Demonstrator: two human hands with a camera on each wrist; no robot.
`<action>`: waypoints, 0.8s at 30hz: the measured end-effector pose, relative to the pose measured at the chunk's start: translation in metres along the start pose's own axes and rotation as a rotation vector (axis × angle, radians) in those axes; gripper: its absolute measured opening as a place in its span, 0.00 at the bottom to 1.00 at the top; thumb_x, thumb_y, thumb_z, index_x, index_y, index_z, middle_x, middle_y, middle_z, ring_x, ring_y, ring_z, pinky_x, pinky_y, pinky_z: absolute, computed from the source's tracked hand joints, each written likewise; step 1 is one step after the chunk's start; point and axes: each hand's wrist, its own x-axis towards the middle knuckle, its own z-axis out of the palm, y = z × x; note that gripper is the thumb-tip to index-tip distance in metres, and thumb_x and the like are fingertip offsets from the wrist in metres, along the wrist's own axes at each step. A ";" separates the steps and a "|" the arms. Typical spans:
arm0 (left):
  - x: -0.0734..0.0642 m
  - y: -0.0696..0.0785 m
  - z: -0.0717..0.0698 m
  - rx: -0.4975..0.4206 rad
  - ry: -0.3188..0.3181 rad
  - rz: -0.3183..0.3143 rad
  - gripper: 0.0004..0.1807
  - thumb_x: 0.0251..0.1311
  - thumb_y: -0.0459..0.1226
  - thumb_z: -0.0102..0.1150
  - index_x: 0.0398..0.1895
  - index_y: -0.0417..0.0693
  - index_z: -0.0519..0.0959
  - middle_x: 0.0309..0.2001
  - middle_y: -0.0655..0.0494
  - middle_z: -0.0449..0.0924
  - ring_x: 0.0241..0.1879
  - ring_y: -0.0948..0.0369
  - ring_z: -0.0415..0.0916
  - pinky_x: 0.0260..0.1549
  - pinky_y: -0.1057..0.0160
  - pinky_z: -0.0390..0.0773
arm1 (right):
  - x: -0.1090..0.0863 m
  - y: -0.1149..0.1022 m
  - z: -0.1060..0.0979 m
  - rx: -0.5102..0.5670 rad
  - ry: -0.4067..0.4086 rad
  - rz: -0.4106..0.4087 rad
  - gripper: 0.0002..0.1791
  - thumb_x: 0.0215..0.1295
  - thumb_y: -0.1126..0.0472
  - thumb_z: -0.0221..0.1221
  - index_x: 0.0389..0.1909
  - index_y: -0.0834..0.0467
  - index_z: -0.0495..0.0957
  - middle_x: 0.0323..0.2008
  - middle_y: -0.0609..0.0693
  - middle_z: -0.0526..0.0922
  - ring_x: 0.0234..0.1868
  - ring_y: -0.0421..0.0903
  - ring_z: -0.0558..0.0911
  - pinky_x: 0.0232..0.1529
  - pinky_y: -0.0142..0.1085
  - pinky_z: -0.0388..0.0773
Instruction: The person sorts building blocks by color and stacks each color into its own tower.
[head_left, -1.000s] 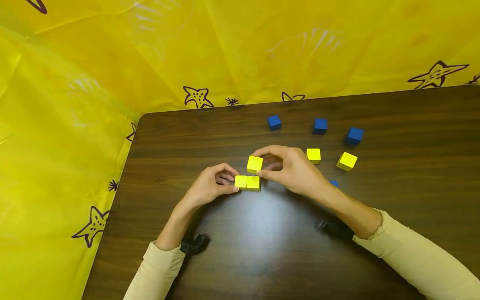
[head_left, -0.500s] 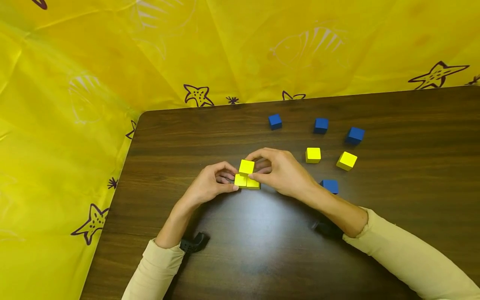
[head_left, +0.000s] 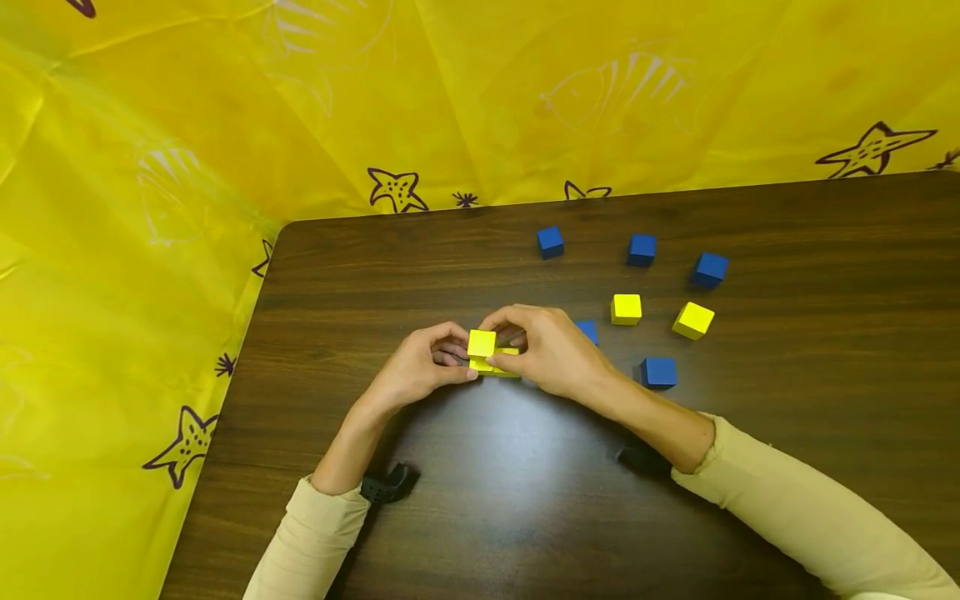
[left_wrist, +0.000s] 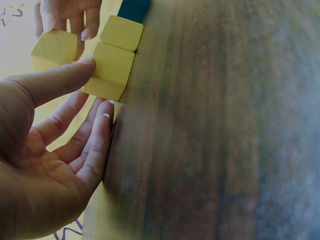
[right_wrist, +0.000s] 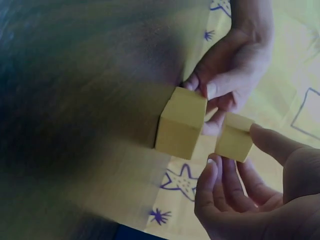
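In the head view two yellow cubes stand side by side on the table. My left hand (head_left: 416,367) holds the left yellow cube (left_wrist: 114,65) of this pair between thumb and fingers. The right cube of the pair (right_wrist: 179,132) touches it. My right hand (head_left: 558,350) pinches another yellow cube (head_left: 482,343) by its edges with thumb and fingertips. That cube hangs above the left cube of the pair, and both wrist views show it apart from the row. The right hand partly covers the pair in the head view.
Two loose yellow cubes (head_left: 626,309) stand right of the hands. Several blue cubes (head_left: 642,250) lie around them, and one blue cube (head_left: 588,332) is partly hidden behind my right hand. A yellow patterned cloth (head_left: 480,100) borders the brown table (head_left: 360,283).
My right hand has moved left and slightly down with its yellow cube, from above the right cube to above the left one. Blue cubes behind that arm came into sight. The left hand stayed.
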 end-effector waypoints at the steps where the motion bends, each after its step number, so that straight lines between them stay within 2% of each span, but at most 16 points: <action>1: 0.001 -0.004 0.000 0.002 0.001 0.002 0.19 0.52 0.24 0.71 0.47 0.35 0.79 0.43 0.42 0.80 0.42 0.49 0.79 0.44 0.53 0.80 | 0.000 0.000 0.001 -0.001 -0.002 0.000 0.16 0.58 0.65 0.70 0.48 0.55 0.83 0.43 0.47 0.85 0.42 0.44 0.86 0.41 0.38 0.82; 4: 0.002 -0.010 0.000 0.003 0.006 0.009 0.20 0.52 0.26 0.73 0.48 0.38 0.79 0.44 0.44 0.80 0.42 0.51 0.79 0.43 0.55 0.80 | 0.001 0.001 0.004 -0.002 -0.004 0.007 0.15 0.58 0.65 0.70 0.46 0.54 0.83 0.42 0.47 0.86 0.42 0.43 0.85 0.41 0.37 0.82; 13: 0.003 -0.013 -0.001 0.000 0.000 0.031 0.19 0.52 0.30 0.75 0.47 0.42 0.80 0.42 0.47 0.81 0.41 0.54 0.80 0.41 0.60 0.80 | 0.003 0.006 0.010 -0.048 0.001 -0.015 0.13 0.59 0.62 0.71 0.45 0.54 0.84 0.40 0.46 0.86 0.41 0.43 0.85 0.42 0.36 0.81; 24: 0.003 -0.011 -0.001 0.031 -0.002 0.018 0.20 0.53 0.31 0.74 0.49 0.43 0.80 0.42 0.47 0.81 0.40 0.54 0.80 0.41 0.59 0.81 | 0.003 0.006 0.012 -0.089 0.012 -0.031 0.14 0.58 0.61 0.72 0.45 0.54 0.84 0.40 0.45 0.85 0.41 0.42 0.84 0.42 0.36 0.81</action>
